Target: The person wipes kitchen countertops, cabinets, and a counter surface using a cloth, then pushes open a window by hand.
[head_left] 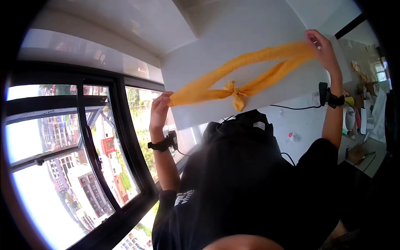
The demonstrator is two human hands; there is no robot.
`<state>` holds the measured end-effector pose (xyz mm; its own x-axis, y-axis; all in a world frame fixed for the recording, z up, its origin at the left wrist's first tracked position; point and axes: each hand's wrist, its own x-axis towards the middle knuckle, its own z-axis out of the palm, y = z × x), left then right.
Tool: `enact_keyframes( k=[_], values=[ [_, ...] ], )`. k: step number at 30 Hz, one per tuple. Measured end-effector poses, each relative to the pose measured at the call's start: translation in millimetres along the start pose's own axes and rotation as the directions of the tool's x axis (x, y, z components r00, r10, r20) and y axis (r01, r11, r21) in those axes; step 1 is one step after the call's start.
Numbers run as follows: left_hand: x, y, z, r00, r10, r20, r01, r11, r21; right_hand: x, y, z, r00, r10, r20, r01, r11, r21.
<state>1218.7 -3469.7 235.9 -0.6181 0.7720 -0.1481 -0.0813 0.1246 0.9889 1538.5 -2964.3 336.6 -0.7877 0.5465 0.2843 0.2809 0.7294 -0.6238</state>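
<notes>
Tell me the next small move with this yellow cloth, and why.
Probably ease the left hand and right hand slightly apart to test the knot: both hold the yellow cloth, a knotted loop whose upper strand bows.

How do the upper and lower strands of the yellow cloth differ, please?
The upper strand arches upward in the picture, while the lower strand bows downward. The upper strand shows no knot; the lower strand carries a knot near its middle. Both are yellow and stretch between the left hand and right hand.
</notes>
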Motion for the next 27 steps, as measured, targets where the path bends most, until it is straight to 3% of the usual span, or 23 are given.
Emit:
enact_keyframes(
  k=[2, 4, 6, 7, 8, 9, 12, 15, 18, 20, 24, 27],
  values=[
    [4.7, -32.0, 1.1, 0.987, -0.084, -0.139, 0.124, 0.944, 0.307, -13.3, 18.3, 36.6, 0.991, 0.062, 0.120, -0.065, 0.998, 0.026],
    [-1.9, -118.0, -25.7, 0.984, 0.162, -0.069, -0.061, 0.682, 0.729, -36.4, 47.5, 79.7, 0.961, 0.141, 0.239, -0.151, 0.988, 0.027],
    [-15.7, -139.2, -15.5, 0.944, 0.152, -0.292, 0.131, 0.640, 0.757, -59.5, 65.6, 111.7, 0.966, 0.135, 0.221, -0.133, 0.991, -0.028],
    [-20.2, -143.5, -9.6, 0.937, 0.164, -0.307, 0.148, 0.610, 0.778, -69.1, 70.8, 123.6, 0.974, 0.123, 0.192, -0.113, 0.992, -0.063],
    [-24.5, -139.6, 1.4, 0.934, 0.203, -0.292, 0.112, 0.610, 0.784, -77.3, 71.7, 130.8, 0.979, 0.113, 0.167, -0.098, 0.990, -0.097],
    [-25.5, -125.7, 16.3, 0.940, 0.235, -0.246, 0.065, 0.584, 0.809, -77.1, 56.3, 130.5, 0.937, 0.252, 0.241, -0.250, 0.967, -0.042],
    [-10.5, -119.0, 53.3, 0.936, 0.326, -0.133, -0.079, 0.562, 0.823, -77.3, 70.1, 158.5, 0.929, 0.174, 0.327, -0.179, 0.984, -0.015],
    [13.6, -111.6, 95.1, 0.962, 0.275, 0.000, -0.153, 0.534, 0.831, -83.7, 59.3, 201.3, 0.912, 0.112, 0.395, -0.030, 0.978, -0.207],
    [31.6, -123.7, 124.1, 0.982, 0.178, 0.062, -0.138, 0.451, 0.882, -96.5, 47.1, 237.4, 0.871, 0.133, 0.473, 0.118, 0.877, -0.466],
    [37.2, -126.4, 142.7, 0.997, 0.069, 0.048, -0.070, 0.367, 0.928, -108.3, 38.5, 246.8, 0.858, 0.084, 0.507, 0.139, 0.912, -0.387],
    [48.7, -134.7, 166.2, 0.978, 0.144, 0.149, -0.198, 0.440, 0.876, -114.9, 5.6, 256.5, 0.794, 0.117, 0.597, 0.134, 0.923, -0.360],
    [56.7, -138.7, 182.1, 0.974, 0.141, 0.177, -0.217, 0.369, 0.904, -111.7, -13.9, 276.9, 0.778, -0.044, 0.626, 0.280, 0.917, -0.284]
  ],
)
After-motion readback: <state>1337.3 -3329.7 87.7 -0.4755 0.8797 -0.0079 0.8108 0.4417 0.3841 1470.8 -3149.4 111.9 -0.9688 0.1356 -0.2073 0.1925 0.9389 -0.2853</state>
